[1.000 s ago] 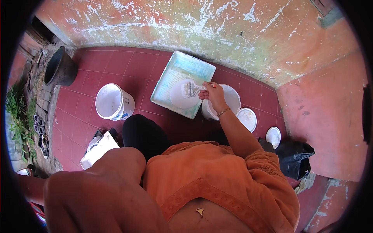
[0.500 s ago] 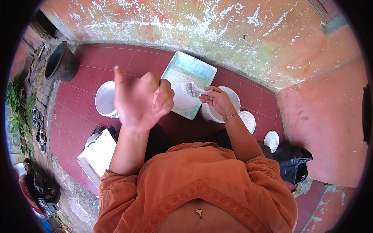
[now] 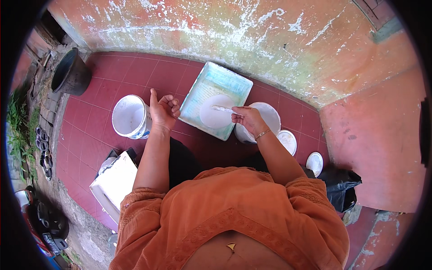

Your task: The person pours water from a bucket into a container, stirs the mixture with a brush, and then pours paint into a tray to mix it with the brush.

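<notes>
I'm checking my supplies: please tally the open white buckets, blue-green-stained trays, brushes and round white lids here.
Open white buckets: 2
Blue-green-stained tray: 1
Brush, in the right hand: 1
Round white lids: 2
Total: 6

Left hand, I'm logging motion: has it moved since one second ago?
Yes: rightward and into view; the left hand now appears just right of the leftmost white bucket.

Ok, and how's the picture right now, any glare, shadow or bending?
In the head view, the white panel at lower left glares, nearly washed out; the paint in the tray looks bright with little detail; the red floor darkens just in front of the person; the wall's base line bows through fisheye distortion, and the picture's corners go black.
</notes>
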`<state>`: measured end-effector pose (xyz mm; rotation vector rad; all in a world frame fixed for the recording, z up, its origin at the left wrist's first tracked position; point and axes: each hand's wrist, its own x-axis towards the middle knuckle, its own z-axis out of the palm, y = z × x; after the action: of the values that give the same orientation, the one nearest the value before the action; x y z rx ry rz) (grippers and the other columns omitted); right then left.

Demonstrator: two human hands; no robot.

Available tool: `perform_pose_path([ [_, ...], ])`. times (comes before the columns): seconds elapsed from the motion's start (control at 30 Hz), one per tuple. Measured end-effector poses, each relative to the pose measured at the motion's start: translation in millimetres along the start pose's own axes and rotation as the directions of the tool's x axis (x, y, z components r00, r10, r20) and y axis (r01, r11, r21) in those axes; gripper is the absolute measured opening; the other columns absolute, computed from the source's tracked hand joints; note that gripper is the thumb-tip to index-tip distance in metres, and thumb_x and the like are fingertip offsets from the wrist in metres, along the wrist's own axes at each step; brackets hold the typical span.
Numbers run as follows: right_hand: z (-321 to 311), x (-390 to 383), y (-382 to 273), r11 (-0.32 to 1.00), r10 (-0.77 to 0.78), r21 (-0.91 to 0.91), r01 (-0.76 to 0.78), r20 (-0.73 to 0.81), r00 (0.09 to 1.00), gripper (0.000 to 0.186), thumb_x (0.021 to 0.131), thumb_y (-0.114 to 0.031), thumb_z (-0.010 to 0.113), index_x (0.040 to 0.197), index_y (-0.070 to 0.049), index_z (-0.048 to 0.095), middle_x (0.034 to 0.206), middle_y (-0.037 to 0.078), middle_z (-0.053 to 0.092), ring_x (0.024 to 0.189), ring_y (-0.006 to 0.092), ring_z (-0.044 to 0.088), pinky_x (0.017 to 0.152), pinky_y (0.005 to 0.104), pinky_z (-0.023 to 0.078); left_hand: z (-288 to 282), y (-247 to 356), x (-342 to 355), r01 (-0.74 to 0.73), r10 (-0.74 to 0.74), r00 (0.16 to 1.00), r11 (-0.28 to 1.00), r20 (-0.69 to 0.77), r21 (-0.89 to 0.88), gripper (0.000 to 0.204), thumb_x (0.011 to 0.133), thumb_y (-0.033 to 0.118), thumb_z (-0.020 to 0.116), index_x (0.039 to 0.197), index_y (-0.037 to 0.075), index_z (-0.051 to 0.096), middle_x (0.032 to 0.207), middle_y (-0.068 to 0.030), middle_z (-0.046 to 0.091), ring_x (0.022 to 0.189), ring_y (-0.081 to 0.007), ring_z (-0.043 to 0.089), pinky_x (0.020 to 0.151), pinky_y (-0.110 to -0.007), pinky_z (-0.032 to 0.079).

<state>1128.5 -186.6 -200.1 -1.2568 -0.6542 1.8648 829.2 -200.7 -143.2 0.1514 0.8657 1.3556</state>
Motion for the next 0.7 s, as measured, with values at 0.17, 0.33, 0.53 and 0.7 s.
perform_pose_path([
  [0.17, 4.9, 3.1, 5.0, 0.999, 0.016, 0.04, -0.017, 0.019, 1.0, 0.023, 0.077, 0.001, 0.06, 0.097, 0.011, 0.057, 0.087, 0.015, 0.059, 0.073, 0.0232, 0.061, 0.068, 0.0346, 0.054, -6.9, 2.6, 7.0, 0.017, -0.017, 1.0, 1.0, -0.021, 0.013, 0.064, 0.084, 0.069, 0.035, 0.069, 0.009, 0.052, 0.059, -0.0061, 0.05, 0.047, -0.0143, 0.035, 0.044, -0.026, 0.026],
  [0.33, 3.0, 7.3, 33.2, 0.983, 0.177, 0.071, -0.17, -0.099, 0.979, 0.029, 0.074, 0.006, 0.053, 0.102, 0.01, 0.055, 0.09, 0.014, 0.057, 0.072, 0.024, 0.059, 0.068, 0.0338, 0.052, -3.4, -0.2, 10.3, 0.045, -0.046, 0.999, 0.997, 0.006, 0.065, 0.063, 0.083, 0.068, 0.036, 0.072, 0.008, 0.052, 0.059, -0.0054, 0.051, 0.046, -0.0141, 0.036, 0.044, -0.026, 0.027],
  [0.53, 10.2, 7.5, 55.8, 0.905, 0.213, -0.32, -0.279, -0.225, 0.951, 0.035, 0.08, -0.014, 0.05, 0.109, 0.005, 0.055, 0.08, 0.015, 0.059, 0.074, 0.0268, 0.06, 0.067, 0.0344, 0.048, -2.5, -2.7, 14.7, 0.079, -0.079, 0.997, 0.987, -0.008, 0.14, 0.06, 0.084, 0.067, 0.038, 0.073, 0.009, 0.051, 0.059, -0.0042, 0.051, 0.045, -0.0134, 0.036, 0.043, -0.026, 0.028],
  [0.7, 41.5, -11.6, 51.5, 0.429, -0.467, -0.894, 0.128, -0.099, 0.878, 0.036, 0.083, -0.025, 0.052, 0.1, 0.007, 0.054, 0.091, 0.025, 0.063, 0.089, 0.0377, 0.06, 0.078, 0.0435, 0.045, -11.7, -8.0, 17.6, 0.104, -0.09, 0.993, 0.974, -0.074, 0.202, 0.053, 0.085, 0.061, 0.043, 0.077, 0.009, 0.051, 0.061, -0.0025, 0.051, 0.048, -0.013, 0.038, 0.046, -0.026, 0.031],
])
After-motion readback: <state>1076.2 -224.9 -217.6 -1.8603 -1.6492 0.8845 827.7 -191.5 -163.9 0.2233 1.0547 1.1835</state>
